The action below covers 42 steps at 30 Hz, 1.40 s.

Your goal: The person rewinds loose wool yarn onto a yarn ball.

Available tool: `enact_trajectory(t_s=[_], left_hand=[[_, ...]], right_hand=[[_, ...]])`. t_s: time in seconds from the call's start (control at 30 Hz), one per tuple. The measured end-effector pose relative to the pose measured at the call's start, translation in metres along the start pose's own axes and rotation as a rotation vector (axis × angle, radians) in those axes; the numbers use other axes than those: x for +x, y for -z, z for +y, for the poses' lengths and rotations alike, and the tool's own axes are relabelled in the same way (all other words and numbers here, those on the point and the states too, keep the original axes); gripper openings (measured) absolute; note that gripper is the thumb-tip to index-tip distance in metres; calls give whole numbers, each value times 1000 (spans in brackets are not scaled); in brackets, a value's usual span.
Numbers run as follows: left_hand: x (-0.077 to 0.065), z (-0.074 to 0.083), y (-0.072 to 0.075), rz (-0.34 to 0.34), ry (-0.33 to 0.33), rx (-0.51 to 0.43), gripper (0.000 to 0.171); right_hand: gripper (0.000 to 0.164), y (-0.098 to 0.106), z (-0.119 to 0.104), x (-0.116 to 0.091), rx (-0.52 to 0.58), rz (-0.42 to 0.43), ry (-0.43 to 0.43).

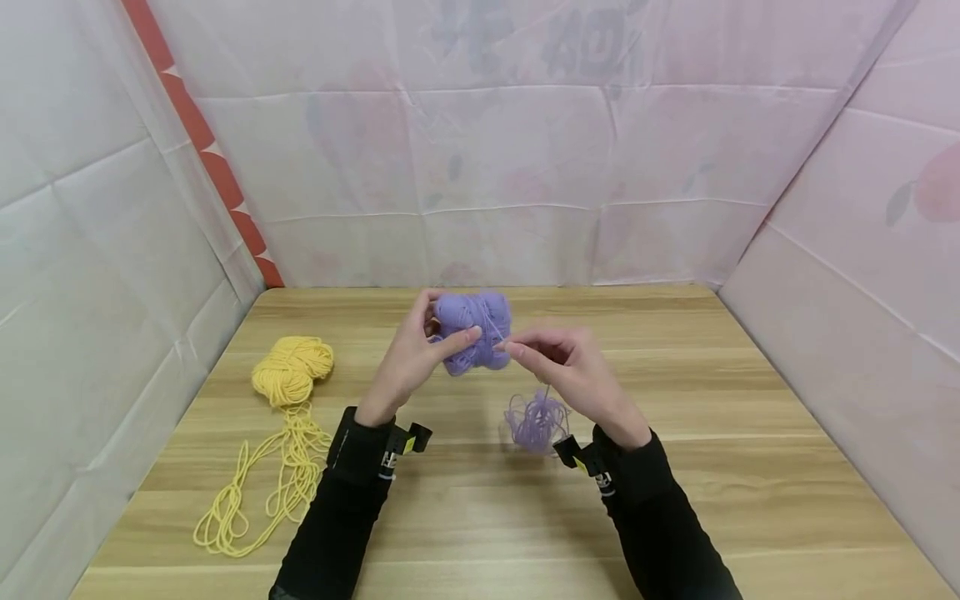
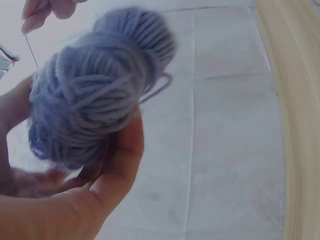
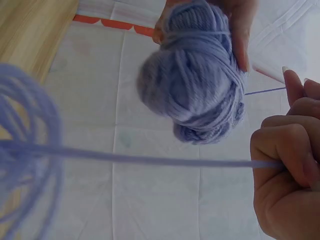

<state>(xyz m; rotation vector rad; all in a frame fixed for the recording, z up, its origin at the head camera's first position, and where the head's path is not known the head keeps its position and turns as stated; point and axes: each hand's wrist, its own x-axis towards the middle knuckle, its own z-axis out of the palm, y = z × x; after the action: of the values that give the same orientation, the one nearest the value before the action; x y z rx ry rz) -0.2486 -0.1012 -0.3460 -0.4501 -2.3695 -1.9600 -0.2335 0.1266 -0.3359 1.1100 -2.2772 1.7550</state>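
Note:
A purple yarn ball (image 1: 472, 321), wound thick with a narrower waist, is gripped by my left hand (image 1: 408, 358), thumb across its near face and fingers behind it. To its right, my right hand (image 1: 573, 375) pinches a strand of purple yarn (image 3: 265, 91) that runs taut to the ball. The same strand leaves the curled fingers of that hand and leads down to a loose purple tangle (image 1: 536, 422) below it. In the left wrist view the ball (image 2: 90, 95) fills the palm side, with a small loop sticking out at its waist.
A yellow yarn ball (image 1: 292, 371) lies on the wooden table (image 1: 465, 533) at the left, its loose yellow strands (image 1: 281, 483) trailing toward the near edge beside the left sleeve. White patterned sheets (image 1: 510, 150) wall the table at the back and both sides.

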Motion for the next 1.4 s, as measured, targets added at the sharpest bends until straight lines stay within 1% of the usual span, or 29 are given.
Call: enact_trajectory(t_s=[0.1,0.23,0.37,0.47,0.67,0.73,0.8,0.9,0.97,1.0,1.03,1.07,1.17,1.23,1.33,1.4], left_hand=[[-1,1,1,41,8,-86,54],[-1,3,2,89,-13,-211,48],[-1,3,4,127,-35,-305,43],[-1,4,5,129,-47,-368,40],[-3,7,5,73,-71,-505,31],[-3,10,7,92,-85,-568,28],[-4,12,12,147,-106,-638,26],[-6,15,27,283,-167,-760,21],[-9,16,40,369,-209,-807,20],[-10,15,46,407,-228,-832,21],[-12,15,52,435,-246,-848,23],[-13,14,58,460,-261,-869,25],[-15,12,74,520,-314,-940,31],[-17,10,83,542,-360,-977,36],[-19,8,93,557,-412,-994,41],[-19,8,93,556,-418,-987,41]], right_hand=[[18,-2,0,0,4,-31,11],[17,-4,3,1,-32,-59,21],[17,-5,6,3,-60,-93,-26],[18,-6,9,5,-65,-113,-72],[18,-10,21,9,-58,-122,-133],[18,-10,27,11,-54,-138,-144],[19,-5,36,13,-57,-187,-152],[22,12,59,12,-49,-318,-173],[24,29,75,9,-51,-400,-210],[24,38,83,7,-64,-427,-234],[25,48,90,3,-82,-439,-275],[25,57,97,-1,-111,-435,-322],[27,85,113,-16,-237,-389,-446],[30,103,120,-27,-312,-355,-524],[33,129,122,-44,-414,-332,-591],[40,140,116,-54,-436,-338,-627]])
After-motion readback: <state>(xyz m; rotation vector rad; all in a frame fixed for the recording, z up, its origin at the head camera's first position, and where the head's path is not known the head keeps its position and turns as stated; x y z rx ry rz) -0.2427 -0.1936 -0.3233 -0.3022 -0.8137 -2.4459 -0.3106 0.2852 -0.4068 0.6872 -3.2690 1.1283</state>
